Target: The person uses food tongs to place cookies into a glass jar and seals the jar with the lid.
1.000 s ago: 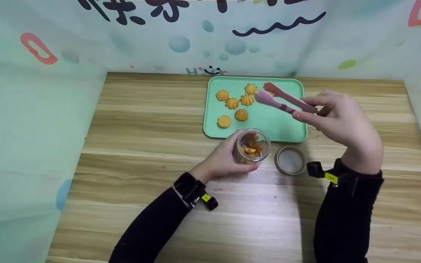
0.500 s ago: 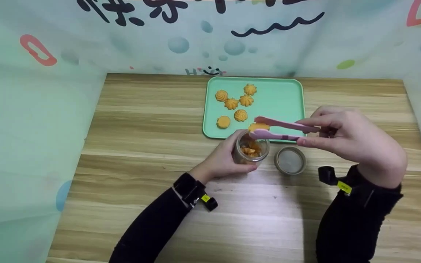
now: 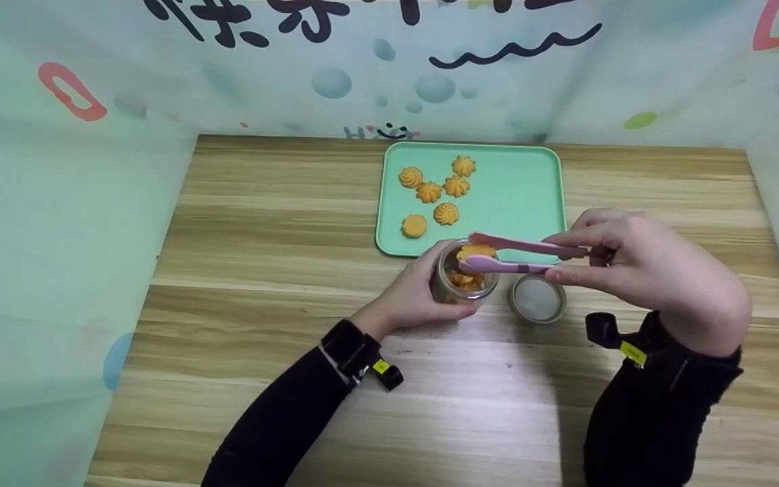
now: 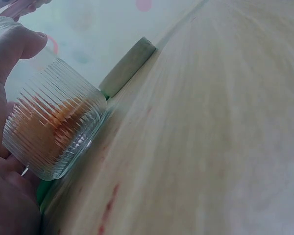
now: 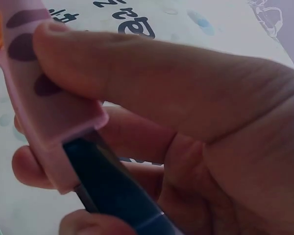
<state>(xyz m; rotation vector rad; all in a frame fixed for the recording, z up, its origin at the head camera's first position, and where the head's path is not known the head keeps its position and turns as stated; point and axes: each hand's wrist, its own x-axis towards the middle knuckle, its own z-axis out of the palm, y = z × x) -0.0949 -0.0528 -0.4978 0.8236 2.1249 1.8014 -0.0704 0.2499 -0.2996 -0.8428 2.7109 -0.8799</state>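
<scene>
My left hand (image 3: 416,292) grips a ribbed glass jar (image 4: 54,122) that stands on the table with several orange-gold cookies inside. Pink tongs (image 3: 525,245) are pinched between the thumb and fingers of my right hand (image 3: 640,264). A cookie (image 3: 476,252) sits between the tong tips, right over the jar's mouth. In the right wrist view the pink tong handle (image 5: 49,93) lies under the thumb, and a dark metal strip (image 5: 110,181) joins its arms. Part of the jar's rim is hidden behind the tongs.
Behind the jar lies a mint-green tray (image 3: 518,182) bearing several swirl cookies (image 3: 429,192) on its left half. A round jar lid (image 3: 537,298) rests on the wooden table (image 3: 281,230), right of the jar. A printed cloth backdrop (image 3: 254,88) borders the table.
My right hand has brought the tongs from over the tray down and toward me to the jar's mouth, a cookie now visible in them. The left hand and jar have stayed put.
</scene>
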